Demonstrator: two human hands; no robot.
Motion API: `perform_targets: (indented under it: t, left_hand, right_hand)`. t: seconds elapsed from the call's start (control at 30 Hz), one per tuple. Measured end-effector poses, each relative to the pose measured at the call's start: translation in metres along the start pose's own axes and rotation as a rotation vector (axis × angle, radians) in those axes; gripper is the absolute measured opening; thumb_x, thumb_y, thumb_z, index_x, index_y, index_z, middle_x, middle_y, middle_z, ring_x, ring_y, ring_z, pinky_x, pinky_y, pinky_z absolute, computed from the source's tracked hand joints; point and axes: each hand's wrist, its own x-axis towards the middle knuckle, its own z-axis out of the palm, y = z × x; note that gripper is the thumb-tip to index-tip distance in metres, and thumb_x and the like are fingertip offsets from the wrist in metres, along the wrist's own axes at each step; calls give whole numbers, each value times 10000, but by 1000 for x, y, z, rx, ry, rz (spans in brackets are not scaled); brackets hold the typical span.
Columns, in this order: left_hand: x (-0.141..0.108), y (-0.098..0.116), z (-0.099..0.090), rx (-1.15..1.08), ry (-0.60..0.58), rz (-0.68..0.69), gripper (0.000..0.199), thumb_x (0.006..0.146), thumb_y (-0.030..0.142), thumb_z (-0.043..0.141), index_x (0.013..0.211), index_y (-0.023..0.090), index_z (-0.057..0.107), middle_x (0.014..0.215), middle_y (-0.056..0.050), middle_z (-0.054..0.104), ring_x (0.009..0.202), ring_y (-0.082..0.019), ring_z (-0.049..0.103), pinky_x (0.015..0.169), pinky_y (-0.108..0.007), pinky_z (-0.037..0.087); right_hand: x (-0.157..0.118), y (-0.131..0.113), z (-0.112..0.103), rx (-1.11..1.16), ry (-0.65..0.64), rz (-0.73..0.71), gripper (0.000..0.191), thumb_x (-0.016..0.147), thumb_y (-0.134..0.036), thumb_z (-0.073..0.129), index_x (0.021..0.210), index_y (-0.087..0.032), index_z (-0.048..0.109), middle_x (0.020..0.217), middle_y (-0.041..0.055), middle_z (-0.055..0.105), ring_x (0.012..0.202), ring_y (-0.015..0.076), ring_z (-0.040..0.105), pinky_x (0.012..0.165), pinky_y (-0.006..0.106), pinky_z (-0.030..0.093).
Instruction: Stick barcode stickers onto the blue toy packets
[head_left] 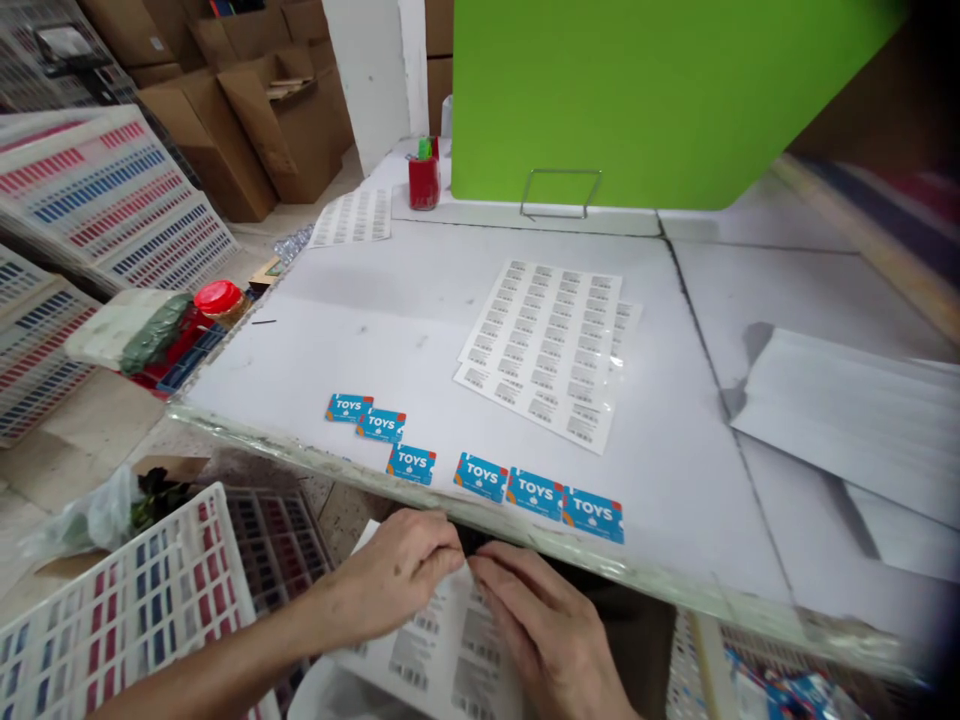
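Just off the table's front edge, my left hand and my right hand meet at the top of a white sheet of barcode labels. Both hands are closed, fingertips pinching the sheet's edge close together. Whether a single label is between the fingertips is too small to tell. On the table just beyond lie several blue cards marked TOYS; a row of three includes the middle card, and a stepped group on the left includes another card.
More barcode sheets lie mid-table, another sheet at the far left corner. A red pen cup stands before a green panel. White papers lie right. Plastic crates and cardboard boxes stand left.
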Motion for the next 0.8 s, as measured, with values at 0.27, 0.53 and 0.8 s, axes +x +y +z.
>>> perform_targets:
  t: [0.27,0.53,0.8]
  left_hand:
    - [-3,-5,7,-5,7,-43,262,848,123,389,621,146,518,631,28,499,620,-118,470,579,-210,329]
    - [-4,-18,17,-30,27,-107,269,863,210,365,656,155,527,644,21,515,628,-132,473,571,-217,338]
    - [9,1,44,267,26,206,215,808,89,356,712,172,529,785,-39,595,752,-185,529,720,-285,419]
  right_hand:
    - [-15,12,3,-151,84,-39,276,855,-149,459,1107,-172,570,1024,95,640,955,192,602,785,302,541]
    - [-28,13,6,-203,77,-126,235,837,-109,446,983,-189,612,960,83,667,913,207,615,759,339,542]
    - [-15,39,-85,-216,98,301,117,860,-266,471,843,-227,580,970,59,622,879,177,611,732,280,511]
